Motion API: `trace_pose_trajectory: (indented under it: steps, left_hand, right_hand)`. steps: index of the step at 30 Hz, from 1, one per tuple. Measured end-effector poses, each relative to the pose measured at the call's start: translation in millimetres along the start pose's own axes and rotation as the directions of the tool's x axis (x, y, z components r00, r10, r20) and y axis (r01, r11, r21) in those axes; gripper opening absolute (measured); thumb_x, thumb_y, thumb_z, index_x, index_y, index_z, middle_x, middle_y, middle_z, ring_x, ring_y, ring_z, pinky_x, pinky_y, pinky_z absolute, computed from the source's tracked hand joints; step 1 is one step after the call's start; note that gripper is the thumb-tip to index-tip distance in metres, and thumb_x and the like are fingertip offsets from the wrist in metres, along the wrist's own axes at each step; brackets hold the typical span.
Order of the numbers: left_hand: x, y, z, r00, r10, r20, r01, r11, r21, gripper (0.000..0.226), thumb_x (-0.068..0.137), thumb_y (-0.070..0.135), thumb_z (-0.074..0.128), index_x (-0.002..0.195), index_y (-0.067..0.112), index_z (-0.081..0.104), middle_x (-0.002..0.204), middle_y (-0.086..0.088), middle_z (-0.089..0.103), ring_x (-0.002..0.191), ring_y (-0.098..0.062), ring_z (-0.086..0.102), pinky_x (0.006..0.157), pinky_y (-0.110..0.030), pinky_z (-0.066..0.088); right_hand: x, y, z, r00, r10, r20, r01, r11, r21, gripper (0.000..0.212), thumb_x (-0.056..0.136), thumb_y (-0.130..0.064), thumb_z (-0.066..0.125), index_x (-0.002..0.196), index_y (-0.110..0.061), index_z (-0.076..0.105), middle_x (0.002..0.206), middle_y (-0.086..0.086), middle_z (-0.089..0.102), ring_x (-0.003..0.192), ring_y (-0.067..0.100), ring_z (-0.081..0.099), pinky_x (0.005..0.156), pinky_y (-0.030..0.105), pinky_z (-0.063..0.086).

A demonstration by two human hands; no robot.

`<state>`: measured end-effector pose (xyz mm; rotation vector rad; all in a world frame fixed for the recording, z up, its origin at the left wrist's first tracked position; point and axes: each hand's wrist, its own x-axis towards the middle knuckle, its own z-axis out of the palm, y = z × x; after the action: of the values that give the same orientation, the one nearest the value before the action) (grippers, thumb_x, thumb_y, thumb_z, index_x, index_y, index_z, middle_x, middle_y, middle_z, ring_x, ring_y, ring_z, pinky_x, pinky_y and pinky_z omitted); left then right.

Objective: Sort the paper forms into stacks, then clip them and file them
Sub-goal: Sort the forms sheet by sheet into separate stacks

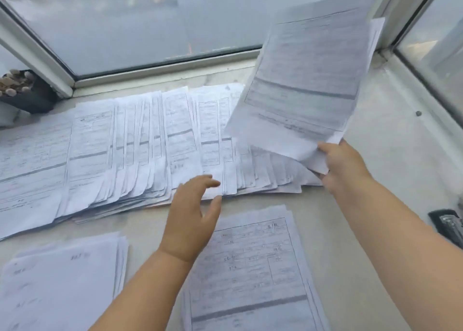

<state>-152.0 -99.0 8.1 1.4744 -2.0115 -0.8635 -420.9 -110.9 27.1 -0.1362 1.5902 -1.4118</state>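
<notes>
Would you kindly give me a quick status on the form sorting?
Right hand grips lifted forms. Left hand open above fanned row. Two stacks nearby. Nothing blocking.

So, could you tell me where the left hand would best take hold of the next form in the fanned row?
Probably at the near bottom edge of the fanned row, coming from the front. The sheets overlap sideways, but their lower corners stick out freely toward the open left hand, so a corner can be pinched and lifted alone. The right hand already holds the raised sheets.
</notes>
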Motion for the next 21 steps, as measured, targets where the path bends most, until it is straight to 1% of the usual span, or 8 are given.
trace_pose_trajectory:
  steps: [1,2,5,7,11,14,18,21]
  left_hand:
    - [10,2,8,1.0,0.01,-0.002,-0.01,0.999,0.034,0.027,0.085,0.034,0.055,0.111,0.026,0.06,0.117,0.022,0.051,0.115,0.005,0.042,0.109,-0.041,0.035]
    - [19,3,15,1.0,0.022,0.006,-0.022,0.996,0.081,0.03,0.085,0.033,0.058,0.114,0.022,0.06,0.117,0.018,0.052,0.114,0.003,0.043,0.108,-0.039,0.035]
    - [43,6,34,0.997,-0.013,0.078,-0.003,0.977,0.211,0.043,0.086,0.036,0.066,0.123,0.016,0.055,0.124,0.007,0.053,0.12,-0.012,0.045,0.104,-0.023,0.029]
    - [52,7,47,0.991,-0.084,0.104,0.057,0.969,0.239,0.051,0.084,0.04,0.067,0.127,0.017,0.051,0.129,0.005,0.05,0.122,-0.015,0.042,0.103,-0.022,0.027]
    - [59,5,64,0.99,-0.099,0.097,0.057,0.93,0.363,0.058,0.077,0.042,0.071,0.125,0.019,0.049,0.13,0.003,0.045,0.119,-0.022,0.038,0.1,-0.027,0.029]
    - [59,5,65,0.988,-0.1,0.114,0.048,0.92,0.389,0.062,0.075,0.047,0.072,0.128,0.025,0.047,0.134,0.007,0.042,0.122,-0.02,0.034,0.101,-0.028,0.03]
    - [59,-1,60,0.984,-0.074,0.164,0.004,0.922,0.387,0.058,0.078,0.045,0.071,0.127,0.025,0.049,0.137,0.007,0.043,0.125,-0.021,0.035,0.101,-0.025,0.027]
    - [59,-6,54,0.988,-0.012,0.153,-0.046,0.929,0.367,0.031,0.087,0.034,0.063,0.114,0.02,0.055,0.125,0.007,0.053,0.115,-0.018,0.045,0.083,-0.019,0.027]
  right_hand:
    - [8,-5,1,1.0,0.03,-0.001,-0.029,0.999,0.042,0.031,0.095,-0.002,0.048,0.106,-0.028,0.062,0.101,-0.005,0.069,0.09,0.015,0.067,0.068,0.033,0.058]
    - [14,-7,2,0.998,0.06,0.001,-0.06,0.995,0.085,0.032,0.095,-0.002,0.048,0.11,-0.027,0.061,0.102,-0.003,0.07,0.091,0.017,0.067,0.069,0.035,0.058]
    - [24,-8,11,0.985,0.165,0.058,-0.173,0.968,0.184,0.022,0.096,0.0,0.049,0.107,-0.014,0.064,0.101,0.006,0.072,0.089,0.024,0.07,0.073,0.041,0.06]
    - [27,-5,19,0.966,0.225,0.127,-0.248,0.945,0.213,0.019,0.097,-0.001,0.048,0.107,-0.009,0.063,0.104,0.011,0.071,0.092,0.029,0.069,0.08,0.047,0.059]
    - [32,4,36,0.918,0.296,0.263,-0.35,0.918,0.185,0.019,0.099,-0.004,0.045,0.106,-0.008,0.062,0.101,0.012,0.072,0.095,0.03,0.069,0.087,0.056,0.054]
    - [36,12,43,0.899,0.333,0.286,-0.383,0.913,0.142,0.017,0.1,-0.006,0.046,0.107,-0.007,0.061,0.099,0.011,0.071,0.089,0.027,0.068,0.086,0.06,0.052]
    - [41,18,42,0.9,0.354,0.255,-0.387,0.918,0.091,0.021,0.098,-0.008,0.048,0.114,-0.012,0.062,0.108,0.008,0.071,0.096,0.026,0.067,0.09,0.064,0.047]
    - [43,20,42,0.898,0.351,0.265,-0.383,0.92,0.08,0.019,0.098,-0.008,0.049,0.11,-0.012,0.063,0.108,0.008,0.071,0.099,0.025,0.067,0.091,0.065,0.046]
